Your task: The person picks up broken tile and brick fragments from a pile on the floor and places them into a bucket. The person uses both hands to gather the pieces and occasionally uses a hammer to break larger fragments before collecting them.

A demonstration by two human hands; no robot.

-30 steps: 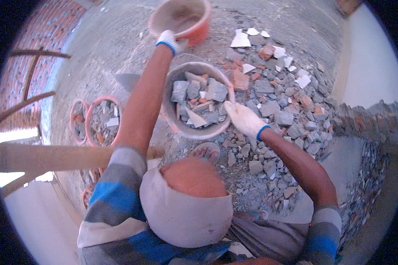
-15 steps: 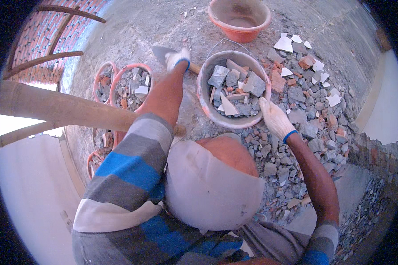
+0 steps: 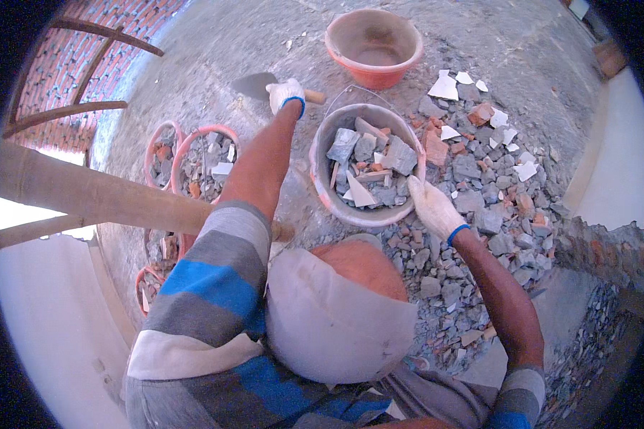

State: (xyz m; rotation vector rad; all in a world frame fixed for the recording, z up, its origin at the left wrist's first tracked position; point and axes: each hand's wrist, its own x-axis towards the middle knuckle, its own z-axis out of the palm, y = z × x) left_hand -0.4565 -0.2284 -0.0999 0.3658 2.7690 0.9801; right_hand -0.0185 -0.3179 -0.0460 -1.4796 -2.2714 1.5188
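Observation:
My left hand (image 3: 286, 97), in a white knit glove with a blue cuff, is closed round a trowel (image 3: 256, 86). Its grey metal blade points left, and its wooden handle sticks out to the right, beyond the near bucket's far left side. That bucket (image 3: 315, 168), pale and dirty inside, is filled with grey stone lumps, brick bits and white tile shards; its wire handle leans toward the far side. At the bucket's right rim, my gloved right hand (image 3: 434, 206) is closed on the edge, fingers partly hidden. A rubble heap (image 3: 479, 214) lies beside it.
An orange tub (image 3: 374, 75) stands beyond the bucket. Several orange buckets (image 3: 177, 168) of rubble are at the left. A thick wooden pole (image 3: 107, 179) crosses in front of them. My bent knee (image 3: 358, 261) is close below the bucket. A broken wall (image 3: 608, 247) is at right.
My left hand has carried the trowel farther away over the floor. My right hand stays at the bucket's rim. The whole view has shifted slightly.

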